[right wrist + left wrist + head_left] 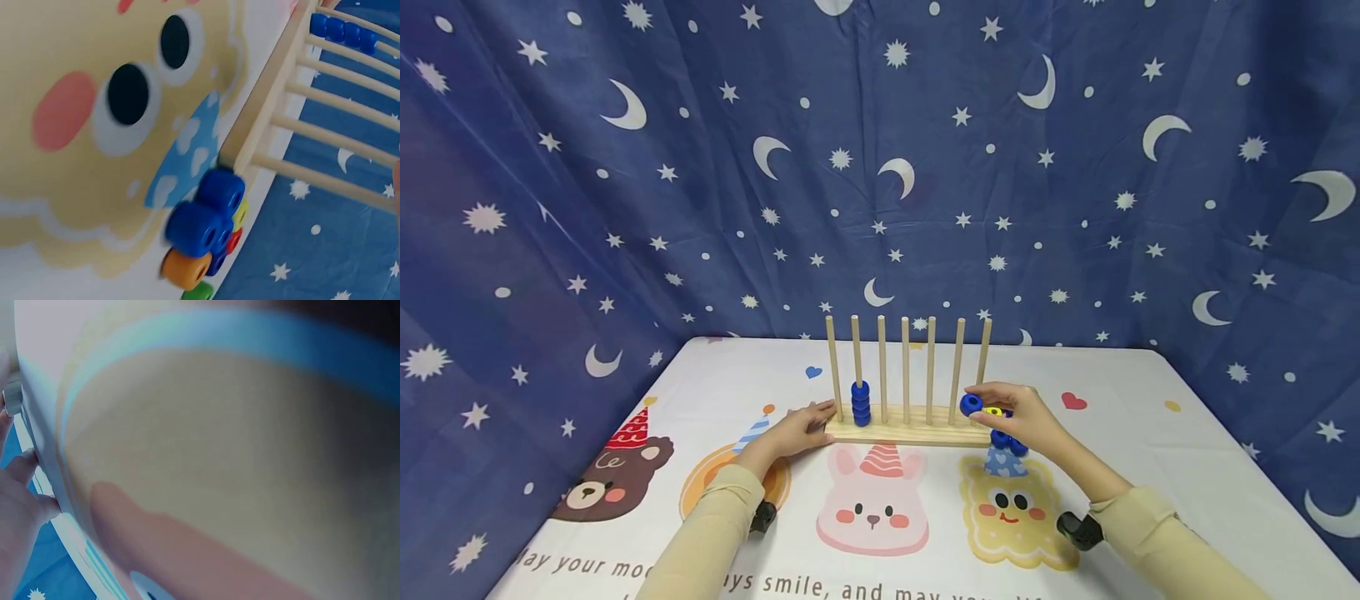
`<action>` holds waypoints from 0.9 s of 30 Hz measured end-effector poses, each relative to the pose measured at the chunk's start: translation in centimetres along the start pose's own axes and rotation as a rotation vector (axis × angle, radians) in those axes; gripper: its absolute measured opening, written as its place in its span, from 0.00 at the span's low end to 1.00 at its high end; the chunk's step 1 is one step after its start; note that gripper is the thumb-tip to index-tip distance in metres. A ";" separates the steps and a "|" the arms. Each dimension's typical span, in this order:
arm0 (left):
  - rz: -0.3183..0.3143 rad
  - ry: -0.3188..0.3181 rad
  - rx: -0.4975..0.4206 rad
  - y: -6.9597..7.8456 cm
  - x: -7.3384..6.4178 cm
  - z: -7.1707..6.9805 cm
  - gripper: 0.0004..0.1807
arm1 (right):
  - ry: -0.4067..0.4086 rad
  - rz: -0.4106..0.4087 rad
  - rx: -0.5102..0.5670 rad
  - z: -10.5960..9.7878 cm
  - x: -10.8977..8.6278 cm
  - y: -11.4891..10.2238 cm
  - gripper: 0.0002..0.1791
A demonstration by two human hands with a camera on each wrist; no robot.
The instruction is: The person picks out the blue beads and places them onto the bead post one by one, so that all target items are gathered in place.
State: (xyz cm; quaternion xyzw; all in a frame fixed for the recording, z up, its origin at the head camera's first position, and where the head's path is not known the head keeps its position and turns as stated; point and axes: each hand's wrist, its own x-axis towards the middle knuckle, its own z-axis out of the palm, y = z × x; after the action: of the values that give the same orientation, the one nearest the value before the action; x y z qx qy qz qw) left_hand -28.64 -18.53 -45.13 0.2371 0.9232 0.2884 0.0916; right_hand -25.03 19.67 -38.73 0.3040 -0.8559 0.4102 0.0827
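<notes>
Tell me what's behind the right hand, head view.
Behind the right hand: a yellow bead shows, partly. The hand and its held blue bead hide most of the rightmost peg's lower part. The orange bead, red bead and green bead in the right wrist view are covered.

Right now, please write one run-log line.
right hand: pinches blue bead; left hand: at left end of wooden base; loose beads: beside right end

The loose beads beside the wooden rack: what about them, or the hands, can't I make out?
Head view: some loose beads are hidden by the right hand, so no sure count.
Right wrist view: the green bead is cut off by the bottom edge; the red bead is partly covered by nearer ones.
Left wrist view: the left hand is cut off by the left edge.
</notes>
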 end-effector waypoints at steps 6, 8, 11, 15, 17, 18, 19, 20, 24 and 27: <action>0.003 -0.003 -0.016 0.1 0.0 0.1 0.31 | 0.005 -0.047 0.010 0.9 0.8 -0.7 0.19; 0.001 -0.003 -0.021 0.1 0.0 0.1 0.31 | 0.014 -0.070 0.015 1.1 1.1 -0.9 0.18; -0.001 -0.002 -0.021 0.0 0.1 0.2 0.31 | 0.017 -0.080 0.029 1.3 1.5 -1.3 0.18; -0.008 -0.002 -0.019 0.0 0.1 0.2 0.31 | 0.013 -0.082 0.036 1.6 2.4 -2.2 0.18; -0.009 -0.002 -0.016 0.0 0.0 0.2 0.31 | 0.012 -0.091 0.041 1.9 2.8 -2.7 0.18; -0.012 -0.002 -0.017 -0.1 0.0 0.2 0.31 | 0.012 -0.096 0.042 2.0 3.1 -2.9 0.18; -0.011 -0.003 -0.015 -0.1 0.0 0.2 0.31 | 0.012 -0.101 0.042 2.1 3.3 -3.2 0.18; -0.012 -0.003 -0.012 -0.2 0.0 0.2 0.31 | 0.013 -0.110 0.043 2.1 3.5 -3.4 0.18; -0.008 -0.004 -0.007 -0.3 -0.1 0.1 0.31 | 0.026 -0.147 0.054 2.2 4.2 -4.3 0.18; -0.003 -0.005 -0.004 -0.2 0.0 0.0 0.31 | 0.035 -0.168 0.056 2.2 4.8 -4.9 0.18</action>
State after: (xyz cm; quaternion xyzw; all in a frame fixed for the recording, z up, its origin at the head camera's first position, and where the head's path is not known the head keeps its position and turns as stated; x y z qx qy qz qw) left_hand -28.70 -18.74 -45.25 0.2363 0.9226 0.2898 0.0947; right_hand -25.77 13.54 -35.07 0.3696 -0.8141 0.4307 0.1232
